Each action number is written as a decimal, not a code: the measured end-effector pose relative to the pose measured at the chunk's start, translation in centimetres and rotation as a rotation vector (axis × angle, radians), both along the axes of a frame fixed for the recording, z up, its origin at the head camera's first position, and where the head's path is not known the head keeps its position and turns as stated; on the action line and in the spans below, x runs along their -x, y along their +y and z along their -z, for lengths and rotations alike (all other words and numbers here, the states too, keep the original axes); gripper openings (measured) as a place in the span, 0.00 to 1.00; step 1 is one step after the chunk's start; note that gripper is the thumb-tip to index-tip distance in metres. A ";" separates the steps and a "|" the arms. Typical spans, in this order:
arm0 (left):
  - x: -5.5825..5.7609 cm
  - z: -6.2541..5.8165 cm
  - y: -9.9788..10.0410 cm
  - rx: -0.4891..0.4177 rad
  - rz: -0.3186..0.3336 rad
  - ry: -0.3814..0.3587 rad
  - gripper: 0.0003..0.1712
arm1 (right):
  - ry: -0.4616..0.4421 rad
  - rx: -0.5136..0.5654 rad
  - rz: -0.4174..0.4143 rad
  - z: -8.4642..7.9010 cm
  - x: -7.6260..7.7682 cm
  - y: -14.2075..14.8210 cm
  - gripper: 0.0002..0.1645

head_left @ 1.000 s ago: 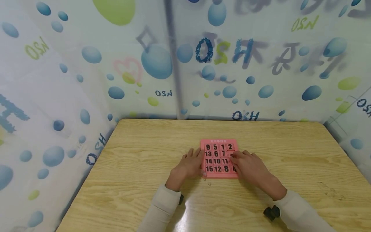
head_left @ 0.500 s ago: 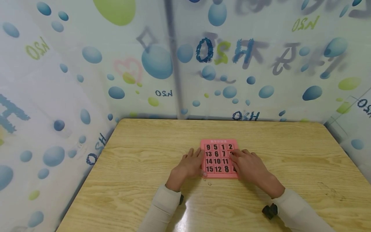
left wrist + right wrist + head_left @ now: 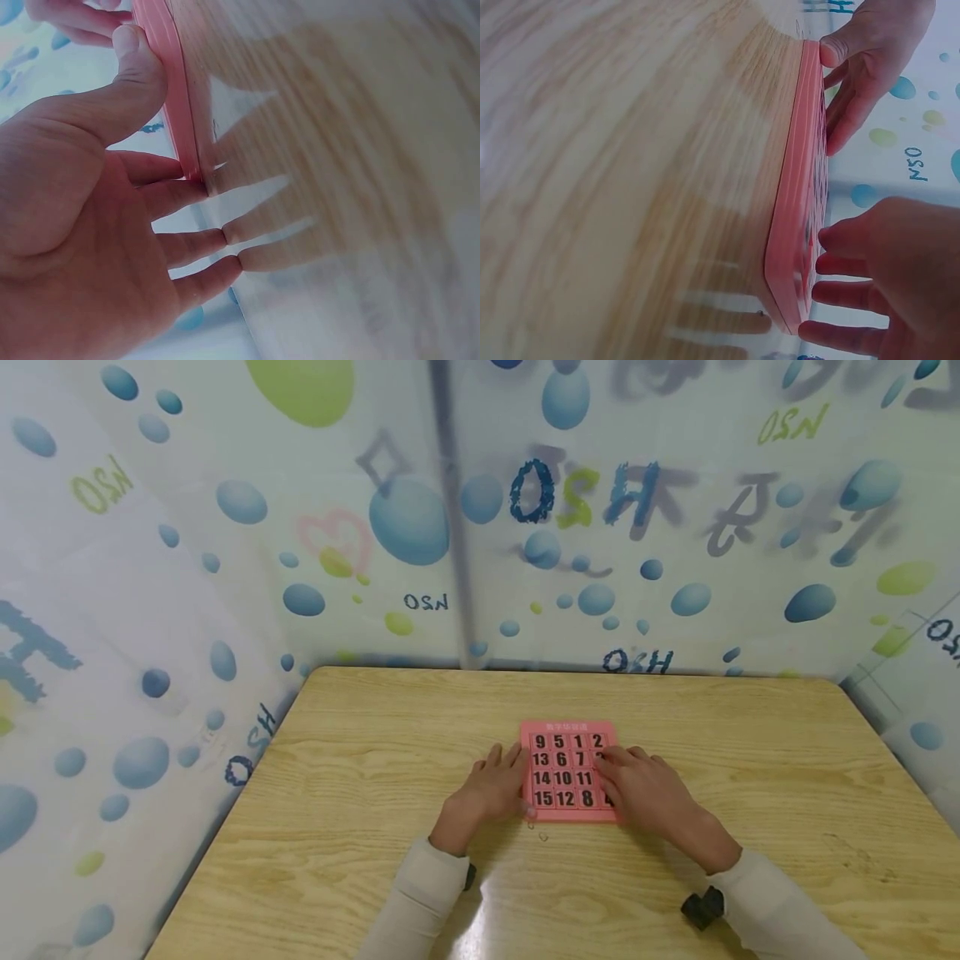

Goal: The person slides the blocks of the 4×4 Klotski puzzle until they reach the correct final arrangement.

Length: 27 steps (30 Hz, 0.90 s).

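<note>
A pink number slide puzzle (image 3: pixel 570 817) lies flat on the wooden table, with rows of black-numbered tiles in its frame. My left hand (image 3: pixel 489 787) rests along its left side; the thumb (image 3: pixel 129 41) touches the near corner and the other fingers are extended down beside the edge. On the right side, my right hand (image 3: pixel 651 797) has its fingertips on the tiles of the right column. Its thumb and fingers (image 3: pixel 849 296) look lightly bent or straight in the right wrist view. That hand partly covers the right column's lower tiles.
The wooden table (image 3: pixel 390 727) extends all round the puzzle. Patterned sheet walls (image 3: pixel 570 635) stand along its back and sides. Small ring-like marks (image 3: pixel 543 837) show just in front of the puzzle. A black device (image 3: pixel 702 907) sits at the right wrist.
My right fingertips have shifted slightly away from me, and a tile in the right column has slid up beneath the 2. The left hand and the puzzle's frame stay in place.
</note>
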<state>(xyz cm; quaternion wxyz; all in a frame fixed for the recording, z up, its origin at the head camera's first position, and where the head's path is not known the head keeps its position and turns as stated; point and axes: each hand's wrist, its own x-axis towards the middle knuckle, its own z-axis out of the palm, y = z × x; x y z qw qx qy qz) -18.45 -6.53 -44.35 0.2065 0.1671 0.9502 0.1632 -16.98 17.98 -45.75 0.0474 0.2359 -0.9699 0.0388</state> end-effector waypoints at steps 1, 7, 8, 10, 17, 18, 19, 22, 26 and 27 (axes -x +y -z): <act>0.0 0.0 0.0 0.001 0.001 0.001 0.57 | -0.003 0.000 -0.002 -0.1 -0.1 0.0 0.23; 0.0 0.1 0.0 -0.005 0.004 0.001 0.57 | -0.003 0.001 -0.035 -0.8 -0.5 0.3 0.20; 0.0 0.2 0.0 -0.004 0.004 0.001 0.57 | 0.000 0.006 -0.044 -0.9 -0.5 0.3 0.18; 0.1 0.2 -0.1 -0.005 0.004 0.002 0.57 | 0.003 0.012 -0.064 -1.0 -0.7 0.4 0.13; 0.1 0.2 0.0 0.008 0.009 0.005 0.57 | -0.002 -0.007 -0.116 -1.2 -1.5 0.9 0.10; 0.1 0.2 0.0 0.013 0.010 0.006 0.57 | -0.006 -0.010 -0.120 -1.3 -1.6 0.9 0.10; 0.1 0.2 0.0 0.014 0.010 0.007 0.57 | -0.011 -0.014 -0.124 -1.4 -1.7 0.9 0.09; 0.1 0.1 0.0 0.017 0.009 0.008 0.57 | -0.017 -0.030 -0.146 -1.7 -2.0 0.9 0.07; 0.0 0.0 -0.1 0.013 0.012 0.009 0.57 | -0.038 -0.057 -0.163 -2.1 -2.3 0.7 0.07; 0.0 0.0 -0.1 0.014 0.013 0.008 0.57 | -0.044 -0.061 -0.161 -2.1 -2.3 0.6 0.07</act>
